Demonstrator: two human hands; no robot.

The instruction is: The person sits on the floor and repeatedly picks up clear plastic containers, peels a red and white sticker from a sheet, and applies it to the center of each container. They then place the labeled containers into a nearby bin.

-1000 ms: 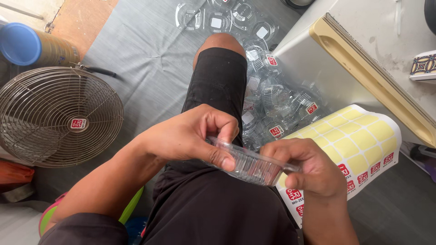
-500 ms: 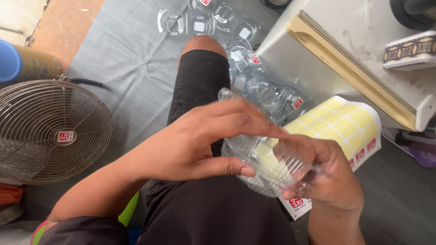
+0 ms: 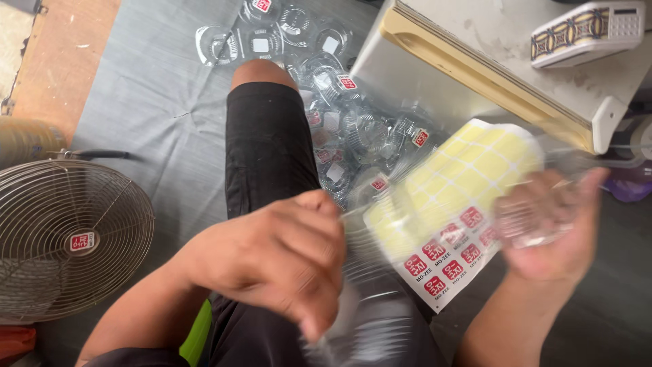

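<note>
Head view: two hands, left hand (image 3: 272, 261) and right hand (image 3: 550, 228) each gripping blurred clear container (image 3: 536, 224)

Motion blur smears the clear container (image 3: 543, 217) in the right hand (image 3: 550, 231) at right; its grip cannot be told. The fan (image 3: 68, 241) is cut off at the left edge.

Left hand (image 3: 272, 261) knuckles up, fingers curled downward, right hand (image 3: 550, 224) raised, blurred, palm facing in
</note>
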